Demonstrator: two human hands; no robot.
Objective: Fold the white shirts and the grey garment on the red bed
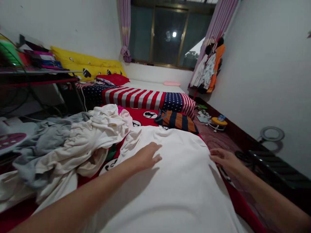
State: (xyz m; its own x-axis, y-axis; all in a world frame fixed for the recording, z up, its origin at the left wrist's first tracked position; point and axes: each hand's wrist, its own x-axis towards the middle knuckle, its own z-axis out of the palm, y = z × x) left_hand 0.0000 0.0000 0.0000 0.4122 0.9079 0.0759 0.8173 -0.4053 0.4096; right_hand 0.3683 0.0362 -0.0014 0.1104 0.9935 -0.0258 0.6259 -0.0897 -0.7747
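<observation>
White cloth (179, 187) is spread nearly flat at the centre, on a red cover (137, 114), and its near end is cut off at 6 o'clock by the edge of the view. Loose folds are seen between its 10 and 11 o'clock. By its look, it is judged to be light, soft and limp, hardly fragile, and easily wrinkled if it is pushed at one point only. A hold is best taken at the two side edges, or at the far corners, so that the fabric is kept even.

The left hand (147, 156) is held palm down over the cloth at 10 o'clock, thumb and fingers spread, with nothing gripped; whether it is touching cannot be told. The right hand (222, 157) is placed at the 2 o'clock edge, fingers stretched; whether the edge is pinched cannot be told.

At 10 o'clock, a clothes heap (85, 139) is lying just beside. At 12 o'clock, a striped garment (178, 120) is laid near the far edge, and beyond it a bed (150, 85) is seen.
</observation>
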